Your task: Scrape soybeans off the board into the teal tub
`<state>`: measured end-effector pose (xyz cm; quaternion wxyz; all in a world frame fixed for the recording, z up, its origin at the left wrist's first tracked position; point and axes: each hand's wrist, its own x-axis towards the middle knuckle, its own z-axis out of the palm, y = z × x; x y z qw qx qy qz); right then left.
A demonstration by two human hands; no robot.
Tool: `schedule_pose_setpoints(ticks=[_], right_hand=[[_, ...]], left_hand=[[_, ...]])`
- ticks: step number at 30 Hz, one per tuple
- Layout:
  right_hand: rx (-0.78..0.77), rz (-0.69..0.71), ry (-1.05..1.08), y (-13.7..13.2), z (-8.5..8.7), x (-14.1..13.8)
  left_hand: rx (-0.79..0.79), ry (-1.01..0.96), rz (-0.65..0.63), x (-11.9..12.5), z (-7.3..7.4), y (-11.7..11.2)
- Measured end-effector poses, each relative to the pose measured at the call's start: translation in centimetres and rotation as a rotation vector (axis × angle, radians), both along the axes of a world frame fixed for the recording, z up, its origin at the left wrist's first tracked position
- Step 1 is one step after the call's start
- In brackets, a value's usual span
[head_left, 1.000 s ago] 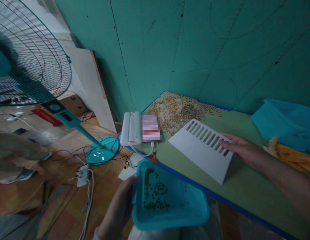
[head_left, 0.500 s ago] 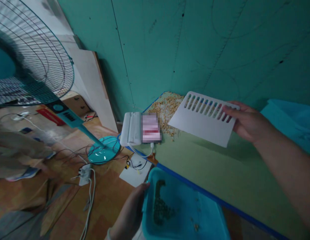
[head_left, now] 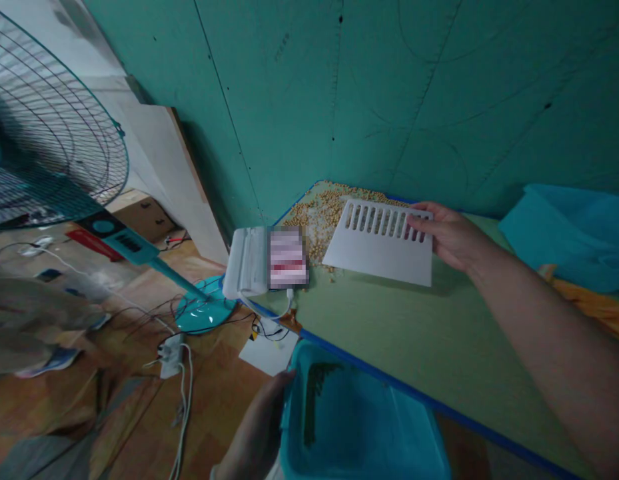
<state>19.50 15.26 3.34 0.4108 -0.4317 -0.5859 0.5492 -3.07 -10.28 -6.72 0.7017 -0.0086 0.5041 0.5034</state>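
Note:
My right hand [head_left: 452, 235] grips the slotted end of a white slotted plastic board [head_left: 382, 243], holding it over the green table [head_left: 399, 333] just right of a heap of yellow beans [head_left: 319, 213] in the far corner. My left hand [head_left: 259, 433] holds the left rim of a blue plastic tray [head_left: 359, 427] below the table's near edge. The tray is tilted, and a streak of dark beans [head_left: 316, 400] lies along its left side.
A white device with a phone [head_left: 266, 260] and cable sits at the table's left edge. A teal standing fan [head_left: 54, 167] and cables with a power strip [head_left: 172, 347] are on the wooden floor at left. Blue and orange cloth [head_left: 574, 247] lies at far right.
My right hand lifted the white board off the table and carried it back and left toward the bean heap. The tray tipped, and its dark beans slid to the left side.

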Motion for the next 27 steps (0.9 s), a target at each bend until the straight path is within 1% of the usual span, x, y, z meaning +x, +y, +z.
schedule_pose_setpoints(ticks=[2, 4, 7, 11, 17, 19, 22, 24, 27], right_hand=[[-0.045, -0.017, 0.03, 0.0, -0.1, -0.2], [-0.079, -0.022, 0.046, -0.1, -0.2, -0.4], [-0.11, -0.037, 0.066, -0.2, -0.3, -0.6], [-0.148, -0.051, 0.074, -0.3, -0.5, -0.7], [-0.13, -0.044, 0.066, -0.3, -0.7, -0.8], [-0.124, -0.041, 0.058, -0.3, -0.9, -0.8], [-0.117, -0.028, 0.047, -0.3, -1.1, -0.9], [-0.112, -0.011, 0.037, -0.3, -1.2, -0.9], [-0.107, 0.022, 0.011, -0.3, -1.3, -0.8]], left_hand=[[-0.02, -0.045, -0.027, 0.7, 0.1, 0.0], [-0.017, -0.022, 0.001, 0.7, 0.1, 0.0], [0.044, 0.08, 0.056, -0.2, 0.0, 0.2], [0.07, 0.178, 0.07, -1.2, 0.1, 0.0], [-0.033, 0.148, 0.085, -1.0, 0.2, -0.6], [-0.012, 0.141, 0.091, -0.8, 0.4, -0.6], [0.033, 0.111, 0.024, -0.6, 0.6, -0.5], [0.018, 0.131, -0.005, -0.6, 0.7, -0.4], [0.006, 0.201, 0.046, -0.9, 0.8, -0.1]])
